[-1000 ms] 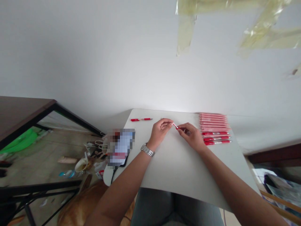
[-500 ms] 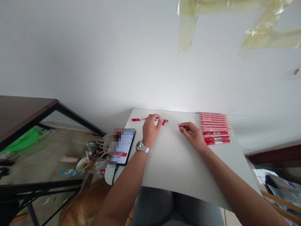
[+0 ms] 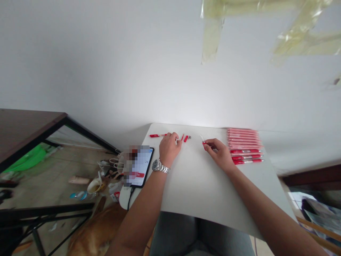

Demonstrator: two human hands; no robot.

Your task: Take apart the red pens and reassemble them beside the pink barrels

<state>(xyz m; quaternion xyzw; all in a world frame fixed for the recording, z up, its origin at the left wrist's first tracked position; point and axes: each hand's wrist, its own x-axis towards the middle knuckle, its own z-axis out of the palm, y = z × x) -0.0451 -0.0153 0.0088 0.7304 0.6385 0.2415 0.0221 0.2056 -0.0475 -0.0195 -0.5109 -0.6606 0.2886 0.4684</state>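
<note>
My left hand, with a metal watch on its wrist, rests curled on the white table beside a whole red pen. Just right of its fingers lie small red pen parts. My right hand pinches one end of a thin pen piece with a red tip. A row of red pens lies to the right of that hand, some in pink wrapping.
A phone on a cable lies at the table's left edge. Left of the table are a dark table, a cluttered floor and a tan dog below. The wall behind carries yellowed tape strips.
The hands were joined on one pen piece. My left hand then moved left and set small red parts on the table, while my right hand stayed with the remaining piece.
</note>
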